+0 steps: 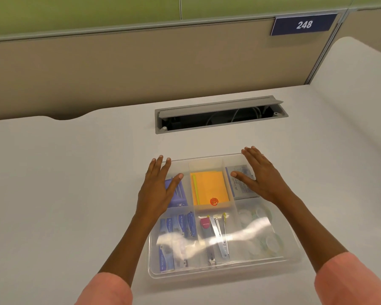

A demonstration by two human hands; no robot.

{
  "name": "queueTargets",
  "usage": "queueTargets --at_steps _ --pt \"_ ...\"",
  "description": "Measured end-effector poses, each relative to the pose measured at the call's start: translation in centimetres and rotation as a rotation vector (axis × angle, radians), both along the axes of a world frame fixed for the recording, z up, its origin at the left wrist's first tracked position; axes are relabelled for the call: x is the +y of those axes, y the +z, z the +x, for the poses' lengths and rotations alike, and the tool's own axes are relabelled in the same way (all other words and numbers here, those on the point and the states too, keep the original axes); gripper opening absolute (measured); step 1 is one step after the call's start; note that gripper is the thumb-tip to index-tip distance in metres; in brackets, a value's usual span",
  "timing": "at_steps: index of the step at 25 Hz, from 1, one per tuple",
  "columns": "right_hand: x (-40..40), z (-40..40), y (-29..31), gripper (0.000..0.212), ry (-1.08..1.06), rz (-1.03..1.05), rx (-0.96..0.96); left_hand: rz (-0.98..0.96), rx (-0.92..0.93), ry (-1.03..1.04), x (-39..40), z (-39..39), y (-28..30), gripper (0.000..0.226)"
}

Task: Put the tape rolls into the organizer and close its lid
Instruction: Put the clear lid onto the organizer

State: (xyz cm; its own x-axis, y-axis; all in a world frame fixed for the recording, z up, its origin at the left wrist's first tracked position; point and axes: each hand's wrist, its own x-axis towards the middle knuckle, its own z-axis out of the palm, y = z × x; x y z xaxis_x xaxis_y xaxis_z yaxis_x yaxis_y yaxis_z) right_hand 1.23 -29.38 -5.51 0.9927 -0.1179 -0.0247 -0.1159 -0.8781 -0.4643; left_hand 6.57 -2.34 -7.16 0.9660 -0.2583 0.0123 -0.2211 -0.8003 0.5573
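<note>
The clear plastic organizer point(290, 258) lies on the white desk in front of me, its transparent lid point(207, 160) down over the compartments. Several pale tape rolls point(260, 230) show through the lid in the near right compartment. My left hand point(157, 186) lies flat on the lid's far left part, fingers spread. My right hand point(259, 175) lies flat on the far right part, fingers spread too. Neither hand holds anything.
Other compartments hold orange sticky notes point(209, 188), blue staple boxes point(176, 225), a stapler and clippers point(216, 234). An open grey cable hatch point(220, 114) sits in the desk behind the organizer. A beige partition with a "248" sign point(304, 24) backs the desk.
</note>
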Motion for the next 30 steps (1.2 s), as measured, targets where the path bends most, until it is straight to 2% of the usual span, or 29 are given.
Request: queueTargets --at_steps 6,11,15,19,22,26,30 --pt "-0.2 0.0 -0.5 0.089 0.018 -0.055 -0.016 0.019 -0.024 0.005 -0.1 -0.1 0.0 0.072" --pt "0.1 -0.2 -0.6 0.088 0.032 -0.141 -0.005 0.079 -0.089 -0.005 0.4 -0.4 0.0 0.108" --pt "0.3 -0.5 -0.2 0.079 -0.022 -0.185 -0.028 0.107 -0.212 0.019 0.4 -2.0 0.9 0.096" --pt "1.0 -2.1 0.4 0.067 -0.132 -0.138 -0.063 0.147 -0.142 0.02 1.1 -5.4 1.2 0.102" --pt "1.9 -5.5 0.6 0.073 -0.185 -0.073 -0.033 0.053 -0.032 0.078 1.4 -8.7 1.4 0.078" --pt "3.0 -10.1 0.5 0.084 -0.229 -0.01 0.006 0.022 0.01 0.062 2.0 -11.5 0.3 0.096" --pt "2.9 -11.2 0.0 0.086 -0.2 -0.017 0.005 -0.004 0.009 0.092 1.8 -12.0 0.3 0.087"
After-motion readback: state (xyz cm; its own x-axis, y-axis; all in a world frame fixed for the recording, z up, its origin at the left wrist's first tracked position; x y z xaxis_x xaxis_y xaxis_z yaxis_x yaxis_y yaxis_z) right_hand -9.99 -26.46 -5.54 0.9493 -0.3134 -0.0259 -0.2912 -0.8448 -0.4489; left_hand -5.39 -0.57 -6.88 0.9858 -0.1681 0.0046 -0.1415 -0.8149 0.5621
